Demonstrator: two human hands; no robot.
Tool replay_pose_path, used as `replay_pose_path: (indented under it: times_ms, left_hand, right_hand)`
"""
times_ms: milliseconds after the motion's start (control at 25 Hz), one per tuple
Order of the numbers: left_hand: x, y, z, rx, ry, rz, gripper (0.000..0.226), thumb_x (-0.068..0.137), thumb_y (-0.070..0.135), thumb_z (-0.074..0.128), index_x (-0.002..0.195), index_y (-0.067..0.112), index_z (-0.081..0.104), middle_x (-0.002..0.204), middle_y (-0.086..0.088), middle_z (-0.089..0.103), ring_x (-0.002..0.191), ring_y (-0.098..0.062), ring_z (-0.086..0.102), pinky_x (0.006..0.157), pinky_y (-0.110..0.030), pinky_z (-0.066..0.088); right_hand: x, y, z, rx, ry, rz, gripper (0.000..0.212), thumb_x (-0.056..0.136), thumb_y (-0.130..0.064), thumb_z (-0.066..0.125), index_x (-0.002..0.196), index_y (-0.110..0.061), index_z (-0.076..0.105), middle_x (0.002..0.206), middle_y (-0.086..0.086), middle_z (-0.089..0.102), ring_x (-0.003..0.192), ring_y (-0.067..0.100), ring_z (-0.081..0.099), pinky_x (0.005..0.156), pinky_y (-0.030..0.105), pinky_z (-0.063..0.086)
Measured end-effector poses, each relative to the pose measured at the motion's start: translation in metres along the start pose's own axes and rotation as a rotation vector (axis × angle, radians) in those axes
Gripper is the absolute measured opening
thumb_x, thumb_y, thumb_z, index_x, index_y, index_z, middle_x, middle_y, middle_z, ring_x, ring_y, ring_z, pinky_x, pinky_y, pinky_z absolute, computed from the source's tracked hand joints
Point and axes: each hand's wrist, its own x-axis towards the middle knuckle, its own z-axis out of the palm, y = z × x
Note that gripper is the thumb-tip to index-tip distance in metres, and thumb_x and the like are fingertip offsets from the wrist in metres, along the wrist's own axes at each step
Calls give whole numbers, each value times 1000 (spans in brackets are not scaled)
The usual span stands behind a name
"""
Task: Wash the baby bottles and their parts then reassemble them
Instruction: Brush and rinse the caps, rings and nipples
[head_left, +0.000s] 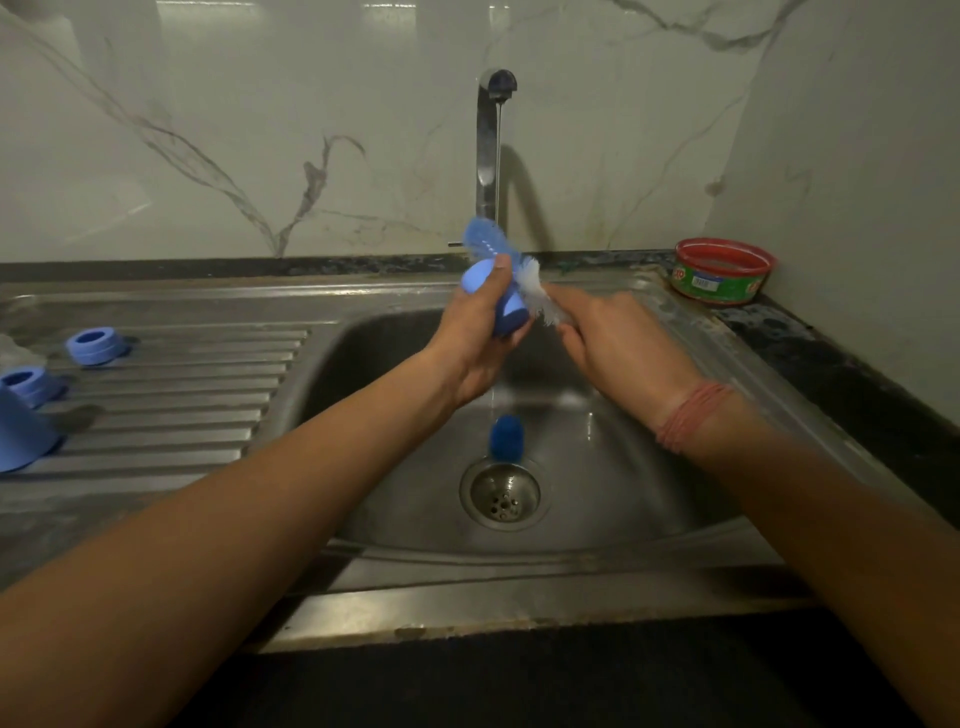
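Steel sink (649, 551) below marble wall (260, 130); left hand (478, 338) fingers clamp blue bottle (506, 312), right hand (618, 343) unclear.

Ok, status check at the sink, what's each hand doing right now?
Left hand grips blue bottle part. Right hand works white brush against it. Tap running. Nothing blocking.

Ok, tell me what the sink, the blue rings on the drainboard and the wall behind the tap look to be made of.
Sink: stainless steel by the look, brushed grey with dull reflections and pressed drain ridges.
Blue rings: probably moulded plastic, matte, uniform pale blue.
Wall: glossy white with grey veins, so marble or marble-look tile; which one cannot be told.
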Motion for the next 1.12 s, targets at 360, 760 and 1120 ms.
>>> replay_pose_path:
  times_ms: [360, 760, 1120]
  left_hand:
    - [6, 11, -4, 8, 120, 87, 34, 102, 25, 52, 132, 8, 52, 108, -11, 68, 88, -19, 69, 70, -30, 59]
    - [-4, -14, 11, -105, -27, -116, 41, 105, 26, 44, 143, 11, 41, 126, -21, 58, 106, -30, 64, 83, -44, 59]
    - [12, 16, -20, -15, 173, 86, 46, 97, 36, 58, 131, 5, 53, 109, -13, 69, 92, -21, 70, 85, -32, 57]
  right_hand:
    - [0, -8, 1, 11, 12, -10, 47, 99, -19, 42, 146, -23, 36, 105, 14, 65, 85, 27, 64, 78, 41, 55]
    - [4, 5, 0, -13, -70, 121, 43, 99, -19, 43, 142, -21, 40, 116, 17, 62, 100, 33, 61, 88, 41, 51]
    - [-4, -20, 9, -13, -42, 2, 51, 99, -13, 41, 147, -25, 29, 98, 10, 62, 77, 23, 62, 73, 42, 57]
